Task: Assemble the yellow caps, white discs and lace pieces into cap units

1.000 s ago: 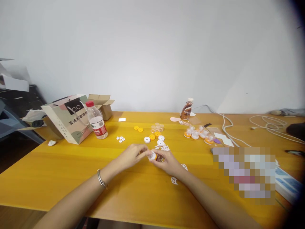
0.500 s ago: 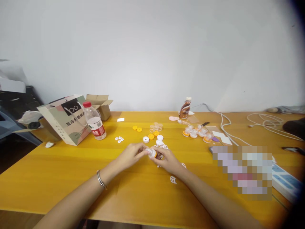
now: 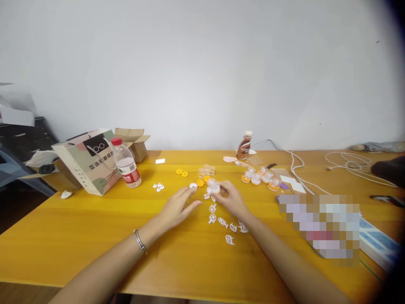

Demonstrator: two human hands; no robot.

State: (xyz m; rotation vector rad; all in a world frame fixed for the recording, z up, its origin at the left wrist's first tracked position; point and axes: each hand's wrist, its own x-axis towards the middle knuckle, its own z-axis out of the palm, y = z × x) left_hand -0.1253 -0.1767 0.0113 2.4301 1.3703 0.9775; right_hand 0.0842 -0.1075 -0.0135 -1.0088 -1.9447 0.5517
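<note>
Clear plastic piece (image 3: pixel 214 186), blurred, now pinched between thumb and fingers of right hand (image 3: pixel 233 201) alone; half a second ago, held by both hands. Shifted farther away and slightly right, near yellow discs (image 3: pixel 200 183) on wooden table (image 3: pixel 177 270); resting or lifted, cannot tell. Left hand (image 3: pixel 177 209) apart from piece, fingers loosely spread, thumb out, nothing visible in grasp. White lattice pieces (image 3: pixel 222 222) between hands and forearms, partly hidden earlier, now in plain sight. Unmoved: red-capped bottle (image 3: pixel 129 171) at left, clear-topped pieces (image 3: pixel 255 179) at right.
</note>
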